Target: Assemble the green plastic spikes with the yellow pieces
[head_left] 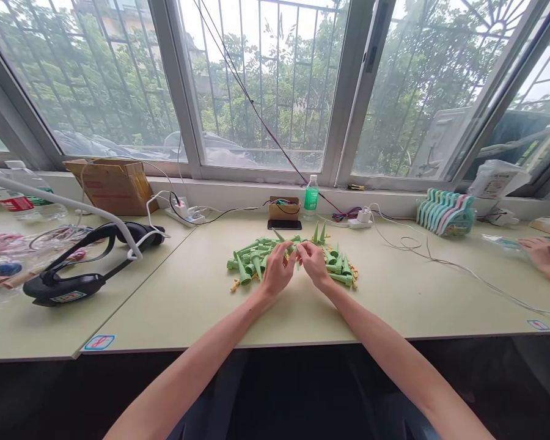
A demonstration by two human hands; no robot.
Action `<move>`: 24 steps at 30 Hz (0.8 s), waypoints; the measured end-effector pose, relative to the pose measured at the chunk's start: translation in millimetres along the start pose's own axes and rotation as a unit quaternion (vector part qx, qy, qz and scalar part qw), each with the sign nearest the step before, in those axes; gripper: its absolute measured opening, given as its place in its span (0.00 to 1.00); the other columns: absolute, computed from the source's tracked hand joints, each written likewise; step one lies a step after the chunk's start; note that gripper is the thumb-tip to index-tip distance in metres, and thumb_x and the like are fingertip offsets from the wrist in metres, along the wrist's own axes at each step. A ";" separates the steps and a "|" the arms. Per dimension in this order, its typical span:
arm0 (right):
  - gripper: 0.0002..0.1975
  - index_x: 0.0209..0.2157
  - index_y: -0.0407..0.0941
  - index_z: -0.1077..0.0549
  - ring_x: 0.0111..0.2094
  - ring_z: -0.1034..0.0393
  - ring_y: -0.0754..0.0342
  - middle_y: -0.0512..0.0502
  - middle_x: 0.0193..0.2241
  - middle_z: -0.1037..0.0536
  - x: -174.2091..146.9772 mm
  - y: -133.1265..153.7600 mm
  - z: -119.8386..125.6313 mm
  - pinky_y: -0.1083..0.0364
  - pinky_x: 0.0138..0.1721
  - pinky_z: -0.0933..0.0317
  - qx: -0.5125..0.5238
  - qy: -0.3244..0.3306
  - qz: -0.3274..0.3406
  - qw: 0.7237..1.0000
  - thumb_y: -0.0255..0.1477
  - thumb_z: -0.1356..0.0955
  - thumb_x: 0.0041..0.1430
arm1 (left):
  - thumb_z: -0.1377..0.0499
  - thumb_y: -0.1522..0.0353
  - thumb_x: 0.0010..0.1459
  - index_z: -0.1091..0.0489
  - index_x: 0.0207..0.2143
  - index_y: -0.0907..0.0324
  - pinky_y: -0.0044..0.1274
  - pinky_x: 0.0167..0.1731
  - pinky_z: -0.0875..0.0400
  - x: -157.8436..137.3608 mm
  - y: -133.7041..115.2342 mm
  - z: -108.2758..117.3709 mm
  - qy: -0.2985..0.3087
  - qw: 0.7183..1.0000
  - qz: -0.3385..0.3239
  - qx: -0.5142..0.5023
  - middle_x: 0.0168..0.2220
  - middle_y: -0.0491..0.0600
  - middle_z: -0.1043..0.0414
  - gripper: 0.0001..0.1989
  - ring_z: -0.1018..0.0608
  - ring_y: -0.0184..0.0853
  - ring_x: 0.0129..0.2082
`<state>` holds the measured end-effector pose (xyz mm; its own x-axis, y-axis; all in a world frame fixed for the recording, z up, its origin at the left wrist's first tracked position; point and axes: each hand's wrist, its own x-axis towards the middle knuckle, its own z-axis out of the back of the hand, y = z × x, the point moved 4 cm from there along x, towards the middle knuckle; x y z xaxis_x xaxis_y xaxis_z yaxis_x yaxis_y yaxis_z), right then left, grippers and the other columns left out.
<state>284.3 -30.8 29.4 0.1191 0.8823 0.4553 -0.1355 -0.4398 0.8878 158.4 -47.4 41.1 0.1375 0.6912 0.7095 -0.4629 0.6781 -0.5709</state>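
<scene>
Two stickers mark the near edge of the pale table (275,321): the left sticker (99,342) by the seam, the right sticker (538,325) near the far right. Bare forearms reach in over that edge. The left hand (277,269) and right hand (313,264) come together at the middle, fingertips nearly meeting, both pinched on a small green piece (297,256) held over the pile; the fingers partly hide it. Around and under the hands lie green cones (255,261), most on their sides, a few upright with points up. Small yellow pieces (235,285) show at both ends of the pile.

Well to the left, a black headset (57,292) rests on the table. At the right edge, another person's hand (543,252) lies near some clear wrapping. Just behind the pile sit a phone (284,225) and a small open box (284,211), with a green-labelled bottle (311,197) to their right. Farther right stands a row of pastel hangers (444,211); to the left, a carton (114,186) leans by the sill. Beyond are barred windows (266,85) and trees.
</scene>
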 end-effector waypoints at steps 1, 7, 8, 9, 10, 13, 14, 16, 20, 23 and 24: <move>0.13 0.28 0.44 0.30 0.20 0.35 0.55 0.50 0.20 0.29 -0.3 -0.6 -0.9 0.56 0.22 0.40 -0.003 0.009 -0.002 1.000 0.39 0.37 0.59 | 0.48 0.64 0.64 0.33 0.47 0.58 0.19 0.23 0.33 0.0 -0.2 0.4 -0.003 1.000 -0.003 -0.001 0.44 0.51 0.28 0.12 0.33 0.23 0.18; 0.11 0.24 0.46 0.33 0.17 0.39 0.56 0.53 0.16 0.33 -4.4 -0.9 -5.7 0.57 0.21 0.43 -0.108 0.065 0.046 0.991 0.34 0.38 0.57 | 0.47 0.65 0.63 0.32 0.45 0.58 0.20 0.23 0.34 -1.9 -3.4 2.2 -0.017 1.000 -0.021 0.001 0.41 0.50 0.28 0.10 0.33 0.23 0.19; 0.12 0.22 0.46 0.35 0.18 0.41 0.56 0.54 0.15 0.35 -5.6 0.0 -6.3 0.57 0.21 0.44 -0.133 0.066 0.059 0.987 0.34 0.38 0.57 | 0.47 0.65 0.63 0.32 0.45 0.58 0.20 0.23 0.34 -2.1 -3.9 2.2 -0.019 1.000 -0.024 0.003 0.40 0.49 0.28 0.10 0.33 0.23 0.19; 0.13 0.20 0.46 0.37 0.18 0.42 0.57 0.54 0.15 0.36 -6.9 1.1 -7.1 0.57 0.21 0.46 -0.154 0.067 0.073 0.983 0.34 0.38 0.57 | 0.47 0.66 0.63 0.32 0.45 0.58 0.20 0.23 0.34 -2.3 -4.4 2.2 -0.020 0.999 -0.026 0.004 0.40 0.49 0.28 0.10 0.32 0.24 0.19; 0.14 0.19 0.46 0.38 0.18 0.43 0.57 0.54 0.15 0.37 -8.3 2.3 -8.3 0.58 0.21 0.47 -0.168 0.071 0.085 0.980 0.33 0.38 0.57 | 0.47 0.66 0.63 0.32 0.45 0.58 0.20 0.24 0.33 -2.4 -4.8 2.2 -0.022 0.999 -0.028 0.004 0.39 0.48 0.29 0.09 0.32 0.24 0.20; 0.12 0.20 0.45 0.36 0.20 0.43 0.58 0.52 0.17 0.33 -12.8 5.4 -13.4 0.58 0.22 0.47 -0.170 0.100 0.106 0.975 0.32 0.39 0.56 | 0.48 0.66 0.64 0.32 0.44 0.57 0.19 0.25 0.33 -2.9 -5.9 2.8 -0.024 0.999 -0.034 0.007 0.38 0.48 0.29 0.09 0.31 0.24 0.21; 0.11 0.20 0.45 0.36 0.20 0.43 0.58 0.52 0.18 0.33 -14.1 5.8 -15.0 0.59 0.22 0.46 -0.168 0.110 0.110 0.973 0.31 0.39 0.55 | 0.48 0.66 0.64 0.32 0.44 0.58 0.19 0.25 0.33 -3.3 -6.6 3.4 -0.025 0.999 -0.038 0.010 0.37 0.48 0.30 0.09 0.31 0.24 0.21; 0.08 0.20 0.44 0.35 0.21 0.42 0.58 0.52 0.18 0.33 -16.7 5.8 -17.9 0.59 0.22 0.46 -0.170 0.126 0.124 0.969 0.29 0.38 0.52 | 0.49 0.66 0.64 0.32 0.44 0.58 0.19 0.25 0.33 -4.6 -9.7 4.4 -0.018 0.998 -0.063 0.025 0.36 0.47 0.31 0.10 0.32 0.24 0.20; 0.07 0.19 0.45 0.40 0.22 0.42 0.58 0.51 0.18 0.35 -20.9 1.0 -21.4 0.58 0.21 0.45 -0.180 0.135 0.146 0.963 0.27 0.37 0.48 | 0.50 0.66 0.64 0.31 0.45 0.57 0.19 0.22 0.36 -9.1 -19.8 4.8 0.017 0.985 -0.150 0.080 0.34 0.48 0.32 0.11 0.32 0.25 0.20; 0.09 0.19 0.45 0.42 0.23 0.42 0.56 0.49 0.19 0.36 -23.1 -3.1 -23.0 0.57 0.21 0.45 -0.176 0.139 0.146 0.964 0.27 0.37 0.49 | 0.51 0.66 0.64 0.31 0.45 0.57 0.19 0.20 0.38 -11.1 -23.9 5.1 0.024 0.978 -0.179 0.104 0.34 0.49 0.32 0.12 0.32 0.26 0.20; 0.09 0.19 0.45 0.42 0.23 0.43 0.56 0.49 0.19 0.35 -23.7 -3.3 -23.5 0.57 0.21 0.45 -0.175 0.141 0.151 0.963 0.27 0.37 0.48 | 0.51 0.67 0.63 0.31 0.45 0.57 0.19 0.20 0.38 -11.3 -24.7 5.3 0.023 0.977 -0.183 0.105 0.34 0.49 0.32 0.12 0.32 0.26 0.20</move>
<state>258.9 -46.3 14.0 -0.2433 0.7559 0.6078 -0.4517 -0.6429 0.6186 163.6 -73.3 49.4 0.3640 0.4248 0.8289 -0.5442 0.8192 -0.1809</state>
